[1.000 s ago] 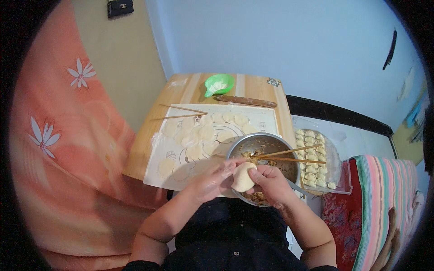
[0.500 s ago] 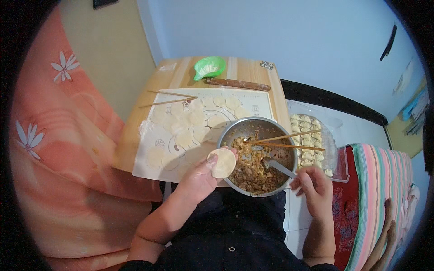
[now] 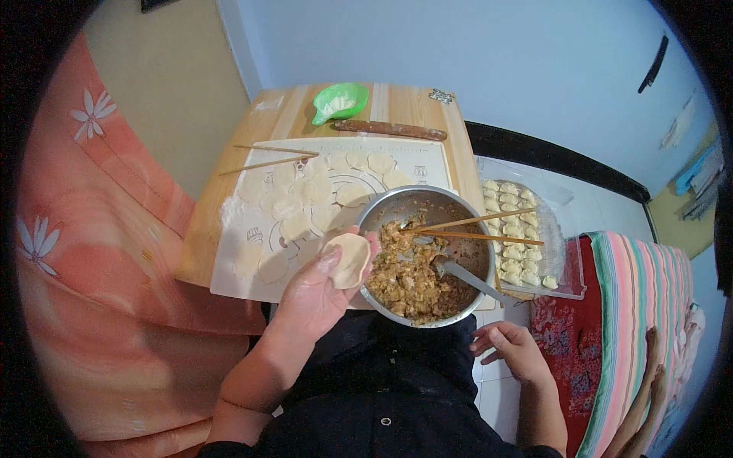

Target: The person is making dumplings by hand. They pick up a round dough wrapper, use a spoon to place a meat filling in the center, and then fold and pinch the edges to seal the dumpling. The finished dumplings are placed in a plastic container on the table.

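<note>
Plainly seen from where one stands, the person's left hand (image 3: 309, 294) holds a dough wrapper (image 3: 349, 263), thumb at its near edge and fingers beneath; the underside and most of those fingers are hidden by the dough. The wrapper is at the left rim of a steel bowl (image 3: 435, 200), and whether the hand touches that rim cannot be told. The right hand (image 3: 515, 349) is below and to the right of the bowl, fingers half curled and spread a little, with nothing visible in its grasp; its palm is partly turned from sight. Inside the bowl sits chopped filling (image 3: 412, 282), which covers the spoon's head, so only the grey spoon handle (image 3: 472, 280) shows, leaning across the rim. Chopsticks (image 3: 489, 237) also rest over the rim, their tips obscured in the filling. On the white mat (image 3: 230, 263), pale wrappers (image 3: 294, 226) overlap so closely that a count is unreliable, and the bowl blocks the mat's near right portion. A clear tray (image 3: 573, 288) to the right carries rows of dumplings (image 3: 521, 237); its near left corner is concealed. At the top left, a dark object (image 3: 156, 4) is cut off by the view's edge. Two long brown shapes (image 3: 654, 355) on the striped cloth (image 3: 622, 305) are too indistinct to identify.
</note>
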`<state>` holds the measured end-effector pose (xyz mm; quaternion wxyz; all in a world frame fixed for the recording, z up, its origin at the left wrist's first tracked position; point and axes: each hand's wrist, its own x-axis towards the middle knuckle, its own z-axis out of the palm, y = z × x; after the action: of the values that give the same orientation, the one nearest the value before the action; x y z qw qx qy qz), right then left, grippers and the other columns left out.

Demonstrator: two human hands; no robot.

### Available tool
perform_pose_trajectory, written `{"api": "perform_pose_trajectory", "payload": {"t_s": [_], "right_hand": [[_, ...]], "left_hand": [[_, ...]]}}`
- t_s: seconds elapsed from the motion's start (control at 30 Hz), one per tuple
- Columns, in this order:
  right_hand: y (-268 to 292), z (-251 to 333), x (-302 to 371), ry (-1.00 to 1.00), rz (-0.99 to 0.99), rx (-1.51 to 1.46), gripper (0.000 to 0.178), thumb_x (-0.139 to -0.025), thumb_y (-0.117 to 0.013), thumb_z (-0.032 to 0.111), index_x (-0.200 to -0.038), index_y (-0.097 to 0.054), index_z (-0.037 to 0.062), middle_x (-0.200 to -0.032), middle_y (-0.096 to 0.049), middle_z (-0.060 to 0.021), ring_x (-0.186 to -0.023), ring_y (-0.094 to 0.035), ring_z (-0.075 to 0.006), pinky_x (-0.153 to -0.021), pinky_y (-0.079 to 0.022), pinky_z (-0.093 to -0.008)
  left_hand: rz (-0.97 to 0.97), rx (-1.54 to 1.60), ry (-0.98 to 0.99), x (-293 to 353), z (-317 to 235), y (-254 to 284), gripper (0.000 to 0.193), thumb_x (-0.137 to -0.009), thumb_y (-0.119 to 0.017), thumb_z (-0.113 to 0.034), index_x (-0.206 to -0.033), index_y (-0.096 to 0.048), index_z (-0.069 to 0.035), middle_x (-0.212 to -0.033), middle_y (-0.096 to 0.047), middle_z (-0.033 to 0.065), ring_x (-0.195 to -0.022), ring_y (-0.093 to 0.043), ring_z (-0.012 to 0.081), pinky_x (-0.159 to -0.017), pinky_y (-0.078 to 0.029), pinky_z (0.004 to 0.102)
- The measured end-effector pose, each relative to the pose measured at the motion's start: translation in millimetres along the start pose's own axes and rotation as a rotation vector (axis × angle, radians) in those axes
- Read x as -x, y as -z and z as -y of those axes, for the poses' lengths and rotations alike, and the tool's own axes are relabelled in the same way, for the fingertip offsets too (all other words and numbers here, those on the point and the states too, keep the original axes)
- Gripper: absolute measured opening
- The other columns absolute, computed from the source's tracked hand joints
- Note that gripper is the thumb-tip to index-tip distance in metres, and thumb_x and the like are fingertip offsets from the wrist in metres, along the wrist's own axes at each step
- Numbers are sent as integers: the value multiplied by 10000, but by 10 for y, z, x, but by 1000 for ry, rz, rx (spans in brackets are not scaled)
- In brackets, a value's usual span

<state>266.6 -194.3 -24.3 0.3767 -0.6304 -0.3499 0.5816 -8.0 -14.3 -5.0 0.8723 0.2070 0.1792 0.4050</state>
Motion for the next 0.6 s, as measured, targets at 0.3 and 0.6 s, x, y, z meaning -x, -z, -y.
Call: {"api": "perform_pose_trajectory", "payload": {"t_s": [0.3,0.6], "right_hand": [[-15,-24,82,24,-30,-20,375,-915,-492,338,-1058,-527,-6,-682,-618,-94,-546,-570,-136,-497,-421,-215],[-757,801,-314,112,251,-854,577,-935,-372,440,-1283,-379,-20,-1233,-490,-154,-1127,-499,-228,-914,-432,-345]], "left_hand": [[-14,-123,-28,55,51,27,460,-905,-487,-203,-1291,-372,18,-1311,-435,166,-1207,-437,246,-989,-383,338],[581,-1936,-418,-39,366,-578,591,-875,-512,-132,-1377,-229,-5,-1388,-348,164,-1307,-310,249,-1083,-182,424]]}}
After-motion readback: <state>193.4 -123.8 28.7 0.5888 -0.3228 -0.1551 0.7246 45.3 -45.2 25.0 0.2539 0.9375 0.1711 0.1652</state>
